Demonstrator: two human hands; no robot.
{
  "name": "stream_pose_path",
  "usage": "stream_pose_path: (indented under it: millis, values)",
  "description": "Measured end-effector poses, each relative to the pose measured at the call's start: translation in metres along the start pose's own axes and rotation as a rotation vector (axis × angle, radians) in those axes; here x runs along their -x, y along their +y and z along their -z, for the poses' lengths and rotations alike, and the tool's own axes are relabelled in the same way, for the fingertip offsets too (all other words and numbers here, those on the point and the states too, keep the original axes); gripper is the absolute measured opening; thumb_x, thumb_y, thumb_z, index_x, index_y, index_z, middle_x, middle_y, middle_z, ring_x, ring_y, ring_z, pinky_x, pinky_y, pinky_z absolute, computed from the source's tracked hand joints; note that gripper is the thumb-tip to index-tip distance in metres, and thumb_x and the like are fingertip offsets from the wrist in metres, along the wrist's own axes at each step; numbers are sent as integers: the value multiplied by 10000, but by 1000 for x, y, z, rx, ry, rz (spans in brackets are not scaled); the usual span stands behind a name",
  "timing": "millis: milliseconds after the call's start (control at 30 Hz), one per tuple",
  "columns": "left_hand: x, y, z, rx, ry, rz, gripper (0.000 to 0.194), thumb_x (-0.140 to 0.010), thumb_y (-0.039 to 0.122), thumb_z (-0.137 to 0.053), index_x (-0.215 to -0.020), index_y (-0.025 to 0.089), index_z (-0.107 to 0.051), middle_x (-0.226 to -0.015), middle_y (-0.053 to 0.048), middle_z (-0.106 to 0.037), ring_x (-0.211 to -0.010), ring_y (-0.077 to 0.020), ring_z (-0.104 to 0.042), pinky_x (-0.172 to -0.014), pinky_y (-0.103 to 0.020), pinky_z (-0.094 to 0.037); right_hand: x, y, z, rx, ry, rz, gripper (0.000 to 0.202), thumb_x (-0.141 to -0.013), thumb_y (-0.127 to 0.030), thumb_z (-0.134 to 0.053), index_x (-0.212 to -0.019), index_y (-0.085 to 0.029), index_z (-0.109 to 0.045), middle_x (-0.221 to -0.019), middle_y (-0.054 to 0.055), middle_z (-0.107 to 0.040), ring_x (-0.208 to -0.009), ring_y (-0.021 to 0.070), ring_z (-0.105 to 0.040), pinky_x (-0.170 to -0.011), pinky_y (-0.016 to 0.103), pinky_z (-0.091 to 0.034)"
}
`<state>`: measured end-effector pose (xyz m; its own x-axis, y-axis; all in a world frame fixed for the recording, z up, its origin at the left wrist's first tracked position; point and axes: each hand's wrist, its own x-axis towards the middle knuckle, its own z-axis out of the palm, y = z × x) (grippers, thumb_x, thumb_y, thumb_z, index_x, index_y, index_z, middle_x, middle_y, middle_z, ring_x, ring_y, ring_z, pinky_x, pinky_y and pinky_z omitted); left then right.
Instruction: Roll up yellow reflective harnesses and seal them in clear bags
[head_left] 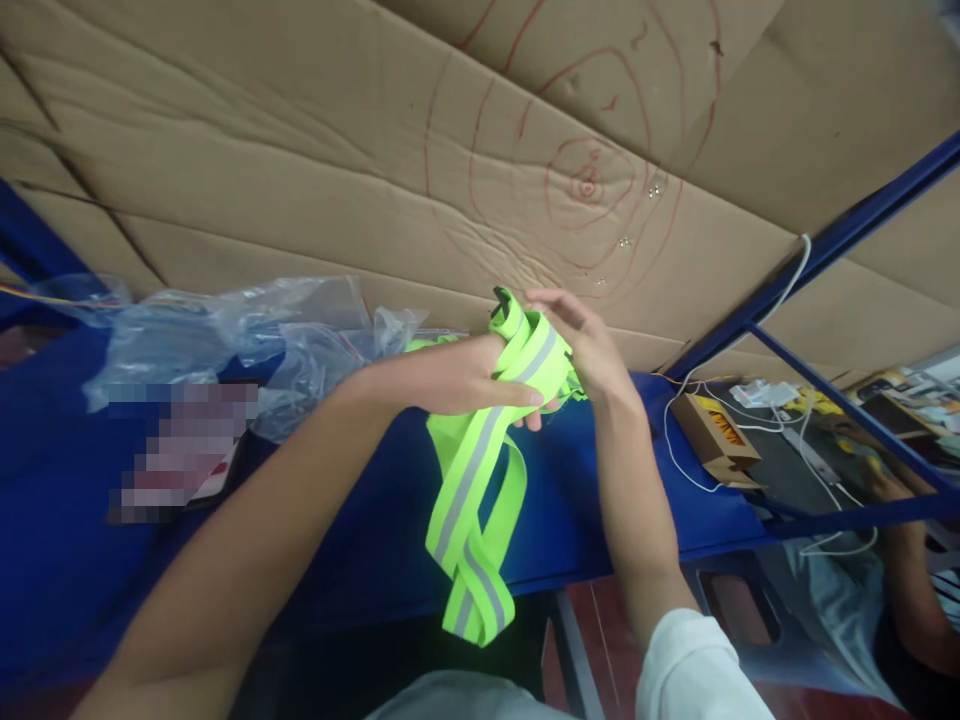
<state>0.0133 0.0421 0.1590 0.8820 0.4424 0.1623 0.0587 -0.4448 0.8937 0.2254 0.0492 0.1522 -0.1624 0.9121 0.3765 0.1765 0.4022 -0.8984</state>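
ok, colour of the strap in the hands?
Neon yellow-green strap with a grey reflective stripe down its middle; head view shows it.

Clear plastic bags (225, 335) crowd the blue tabletop (570, 520) on the left, so passage there is blocked. Straight ahead, a cardboard wall (300, 170) closes things off. Rightward, a blue frame bar (825, 245) slants across (white cable (787, 285) dangling along it), with a small carton (712, 435) below. Bare blue surface stays open centre-right.
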Motion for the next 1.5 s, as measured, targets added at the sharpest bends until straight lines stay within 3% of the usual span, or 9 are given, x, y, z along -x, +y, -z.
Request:
stream_pose_path:
  millis: [133,267,567,733,900,1033,1133,1300,1500]
  values:
    - [-1,-4,5,104,95,-5,200,-978,305,-664,-1074,151,-751,-989,-48,-805,-887,-188,-765,-804,-261,-589,14,-18,2,275,-80,148,591,-990,-724,-566,-1346,-269,-689,-1207,64,-747,-931,232,-737,-813,398,-614]
    - [-1,-5,7,24,27,-73,161,-951,265,-698,-965,119,-764,-951,-51,-795,-901,-187,-757,-832,-264,-591,23,-30,-3,529,-215,242,791,-819,-668,-827,-1445,-231,-620,-1354,84,-712,-1179,310,-697,-1016,467,-571]
    - [-17,-29,-9,580,7,77,344,-896,302,-812,-1173,114,-733,-1043,-153,-810,-922,-248,-786,-795,-349,-639,16,-19,6,533,186,325,553,-883,-629,-776,-1256,-244,-637,-1150,57,-736,-983,254,-714,-904,460,-618]
    - [-21,-34,-14,553,20,55,346,-918,298,-797,-1195,106,-722,-942,-116,-794,-816,-203,-762,-745,-302,-608,20,-25,29,424,-162,188,777,-842,-794,-726,-1380,-257,-568,-1038,72,-725,-882,269,-728,-746,455,-659]
    - [-12,-25,-3,482,-58,34,426,-898,265,-803,-1299,152,-713,-1094,-120,-793,-890,-200,-762,-829,-326,-617,20,-21,28,274,-175,56,768,-989,-865,-325,-1425,-289,-584,-968,59,-708,-797,222,-720,-653,386,-647]
    - [-9,-18,1,360,-120,38,474,-828,294,-876,-1270,188,-743,-1205,-129,-773,-980,-241,-768,-853,-333,-616,14,-8,29,76,-283,-63,739,-901,-778,-663,-1459,-299,-585,-875,12,-688,-655,173,-642,-563,321,-591]
    - [-11,-19,-2,317,-124,34,449,-789,445,-917,-1107,161,-778,-1142,-127,-777,-948,-229,-751,-853,-318,-609,10,-7,32,58,-226,-12,731,-813,-673,-819,-1416,-305,-633,-1131,37,-729,-821,198,-686,-637,328,-614]
    - [-22,-27,-12,610,-7,34,776,-873,815,-646,-1229,131,-735,-1153,-168,-786,-1054,-278,-752,-923,-366,-617,10,-17,29,186,-113,90,705,-784,-621,-868,-1392,-328,-664,-1295,38,-704,-1124,284,-691,-892,451,-641]
    - [-22,-28,-15,569,50,-27,437,-985,406,-735,-1299,104,-702,-1166,-181,-793,-1026,-267,-780,-967,-415,-607,15,-13,30,135,-211,63,857,-867,-843,-627,-1564,-357,-519,-979,45,-722,-883,281,-731,-751,500,-649]
